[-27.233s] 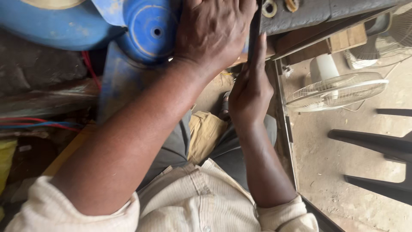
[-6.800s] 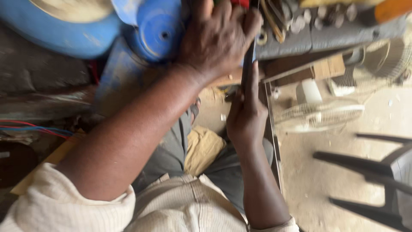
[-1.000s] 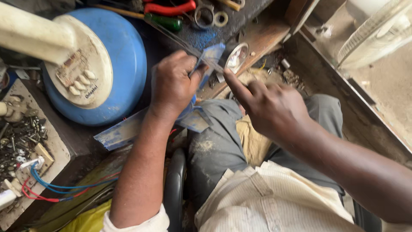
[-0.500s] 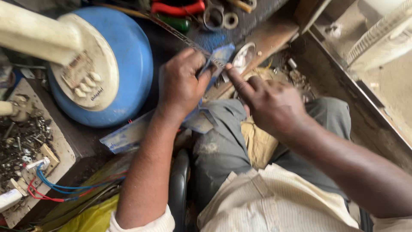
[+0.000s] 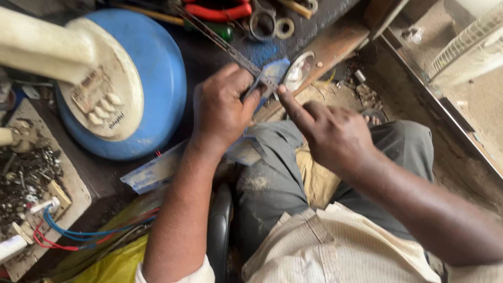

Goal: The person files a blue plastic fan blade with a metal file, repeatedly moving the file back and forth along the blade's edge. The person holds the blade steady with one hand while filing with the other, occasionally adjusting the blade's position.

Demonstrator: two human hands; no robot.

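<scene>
My left hand [image 5: 222,107] grips a small blue plastic piece [image 5: 272,73] at the edge of a dark workbench. A long thin metal strip [image 5: 220,42] runs diagonally across the bench and meets that piece. My right hand [image 5: 330,133] has its forefinger stretched out, the tip pressing on the blue piece where the strip ends. Both forearms reach up from my lap. A round blue fan base [image 5: 157,89] with a cream control panel lies left of my left hand.
Red-handled pliers [image 5: 217,11], metal rings [image 5: 284,27] and other tools lie at the bench's top. A tray of screws and red and blue wires [image 5: 68,236] sits bottom left. A white fan grille [image 5: 463,47] stands on the floor at right. A small round shiny lid [image 5: 299,67] lies on a wooden plank.
The view has swung from the bench edge to the fan base and tools. Over the last second my hands closed together on the blue piece, and my right forefinger now touches it.
</scene>
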